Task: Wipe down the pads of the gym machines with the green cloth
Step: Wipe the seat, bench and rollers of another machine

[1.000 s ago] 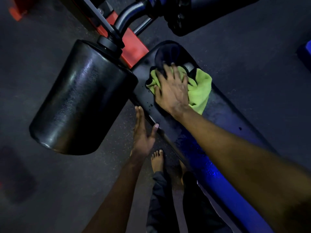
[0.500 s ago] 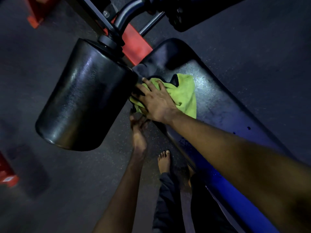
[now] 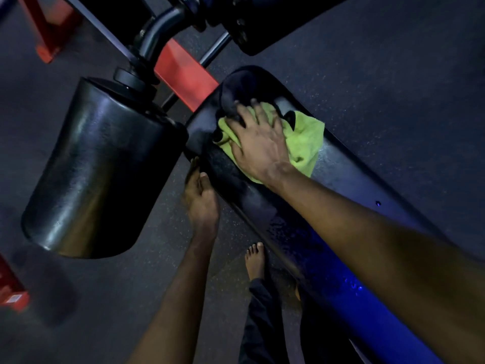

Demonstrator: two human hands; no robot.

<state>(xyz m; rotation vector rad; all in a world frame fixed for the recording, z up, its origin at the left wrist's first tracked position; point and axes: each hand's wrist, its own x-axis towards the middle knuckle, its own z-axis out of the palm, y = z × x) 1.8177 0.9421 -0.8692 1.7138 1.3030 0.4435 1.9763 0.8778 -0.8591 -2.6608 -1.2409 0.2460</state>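
Observation:
A long black bench pad [image 3: 349, 179] runs from the upper middle to the lower right. My right hand [image 3: 258, 143] lies flat on the green cloth [image 3: 305, 139] and presses it against the far end of the pad, fingers spread. My left hand [image 3: 200, 198] rests against the pad's left edge just below the cloth, fingers straight and pointing up. A fat black roller pad [image 3: 102, 166] hangs on a black arm to the left, its end close to the bench pad.
A second black roller pad [image 3: 275, 19] sits at the top. Red frame parts [image 3: 183, 74] lie behind the bench, with more red steel at the upper left [image 3: 47, 30] and lower left [image 3: 10, 287]. My bare foot [image 3: 254, 261] stands on the dark speckled floor beside the bench.
My right hand slid the cloth from the pad's left edge back up toward its far end. My left hand stayed against the pad's left edge. The view shifted slightly.

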